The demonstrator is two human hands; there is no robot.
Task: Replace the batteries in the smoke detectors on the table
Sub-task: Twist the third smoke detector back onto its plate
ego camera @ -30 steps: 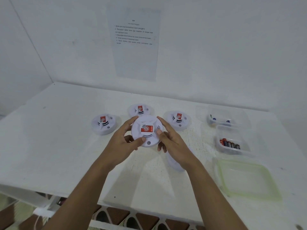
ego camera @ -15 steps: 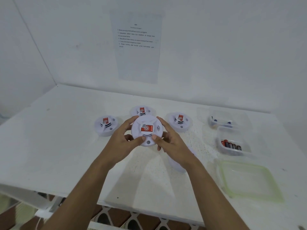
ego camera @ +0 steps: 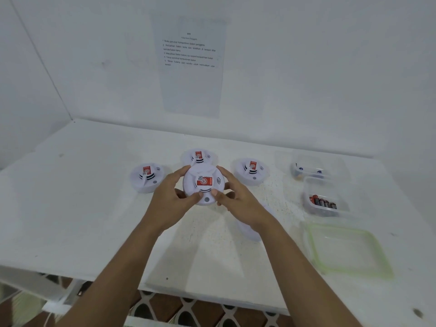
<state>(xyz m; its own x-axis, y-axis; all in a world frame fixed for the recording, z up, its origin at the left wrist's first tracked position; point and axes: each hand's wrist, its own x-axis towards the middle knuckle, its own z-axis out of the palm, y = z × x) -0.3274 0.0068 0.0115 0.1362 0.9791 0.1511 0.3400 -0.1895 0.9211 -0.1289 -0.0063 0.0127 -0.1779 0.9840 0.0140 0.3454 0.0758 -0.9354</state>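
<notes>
White surface (ego camera: 70,208), seen from the head camera, with a printed instruction sheet (ego camera: 191,67) on the wall behind it. At my right lie a green-rimmed lid (ego camera: 346,249), a clear tub (ego camera: 339,206) of loose batteries (ego camera: 323,202), and behind that a second tub (ego camera: 330,161) whose contents I cannot make out. Three smoke detectors rest face up on the surface: left detector (ego camera: 146,177), rear detector (ego camera: 198,156) and right detector (ego camera: 252,171). A further white round piece (ego camera: 250,230), partly hidden under my right forearm, cannot be identified. The held detector (ego camera: 204,182) is raised just above the surface at centre, between the other three. My left hand (ego camera: 172,204) and right hand (ego camera: 238,201) each curl round its rim, thumbs pressing on its near edge. It is a white dome with a red label, dark vent slots and a small round button; its case appears closed. I judge the task early or midway: no battery bay is visible, and nothing shows which units are already served.
</notes>
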